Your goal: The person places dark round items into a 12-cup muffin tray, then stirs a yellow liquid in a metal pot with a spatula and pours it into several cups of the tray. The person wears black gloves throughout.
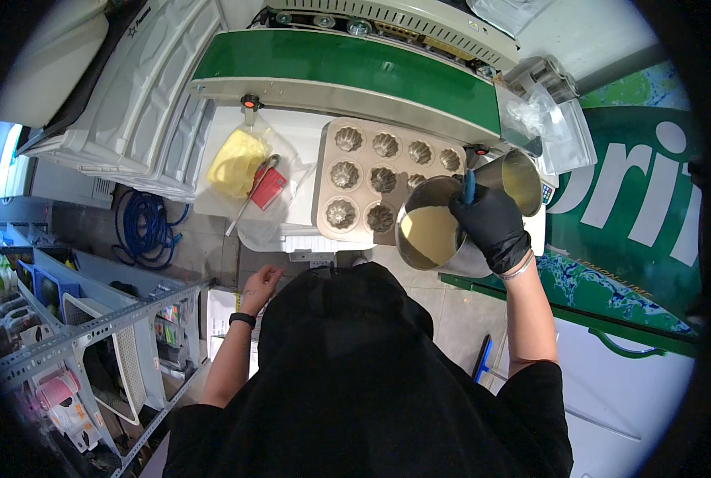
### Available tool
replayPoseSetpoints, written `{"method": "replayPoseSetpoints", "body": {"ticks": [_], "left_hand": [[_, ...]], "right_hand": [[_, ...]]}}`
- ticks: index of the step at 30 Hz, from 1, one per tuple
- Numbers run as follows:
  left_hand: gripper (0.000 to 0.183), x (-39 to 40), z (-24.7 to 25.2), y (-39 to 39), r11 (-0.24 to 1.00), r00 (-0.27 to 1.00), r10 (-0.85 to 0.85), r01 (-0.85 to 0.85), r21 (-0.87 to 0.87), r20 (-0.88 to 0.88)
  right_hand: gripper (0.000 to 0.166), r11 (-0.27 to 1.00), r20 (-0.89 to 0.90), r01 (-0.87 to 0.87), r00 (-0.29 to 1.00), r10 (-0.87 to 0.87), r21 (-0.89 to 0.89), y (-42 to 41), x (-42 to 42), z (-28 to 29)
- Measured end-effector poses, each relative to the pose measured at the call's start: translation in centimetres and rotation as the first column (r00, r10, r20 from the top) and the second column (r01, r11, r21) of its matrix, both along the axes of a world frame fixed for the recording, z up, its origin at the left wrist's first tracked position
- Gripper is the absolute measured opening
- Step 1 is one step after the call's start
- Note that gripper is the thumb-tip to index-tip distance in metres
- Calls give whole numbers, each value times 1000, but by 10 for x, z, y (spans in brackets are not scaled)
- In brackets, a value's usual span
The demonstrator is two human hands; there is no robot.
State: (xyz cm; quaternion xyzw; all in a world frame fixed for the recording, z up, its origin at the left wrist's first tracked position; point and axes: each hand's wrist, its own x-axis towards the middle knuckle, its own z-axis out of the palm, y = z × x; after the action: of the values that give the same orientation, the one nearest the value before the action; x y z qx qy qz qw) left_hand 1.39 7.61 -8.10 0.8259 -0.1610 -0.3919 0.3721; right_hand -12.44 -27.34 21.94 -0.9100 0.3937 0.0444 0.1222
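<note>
My right hand [491, 224], in a black glove, is closed around a blue handle [469, 186] at the rim of a metal pot [406, 239]. Pale cream-coloured batter [430, 233] fills part of the pot. Whether the handle belongs to the pot or to a tool in it, I cannot tell. The pot overlaps the right front part of a beige baking pan [355, 197] with several fluted cups, hiding some of them. The cups in view hold no batter. Bare and holding nothing, my left hand [261, 288] hangs by my left side, fingers loosely bent, below the table's front edge.
On the table's left lie a yellow block [236, 164] in clear plastic, a long thin utensil [251, 194] and a red packet [270, 189]. A green-fronted machine [343, 66] spans the back. Another metal container [514, 182] stands right. Metal shelving [93, 334] is at left.
</note>
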Motion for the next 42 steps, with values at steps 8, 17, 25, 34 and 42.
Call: {"method": "replayPoseSetpoints", "body": {"ticks": [8,17,25,34,42], "left_hand": [[32,-6,-15,30,999,1000,7,-6,51,-27],[33,-2,-37,43,979,997,-44,55,195,-63],[38,-5,-54,58,941,987,-104,137,308,-121],[41,-18,-72,86,920,990,-113,136,367,-85],[34,-24,-57,92,908,974,50,48,416,-222]], "right_hand": [[26,999,-34,-41,999,41,-20,-6,-3,-4],[27,999,-104,4,995,-8,-42,-4,6,-2],[30,1000,-79,-13,997,11,-22,-2,7,1],[29,1000,-111,1,994,1,17,-3,9,6],[26,1000,-85,-25,996,23,-14,-5,8,3]]}}
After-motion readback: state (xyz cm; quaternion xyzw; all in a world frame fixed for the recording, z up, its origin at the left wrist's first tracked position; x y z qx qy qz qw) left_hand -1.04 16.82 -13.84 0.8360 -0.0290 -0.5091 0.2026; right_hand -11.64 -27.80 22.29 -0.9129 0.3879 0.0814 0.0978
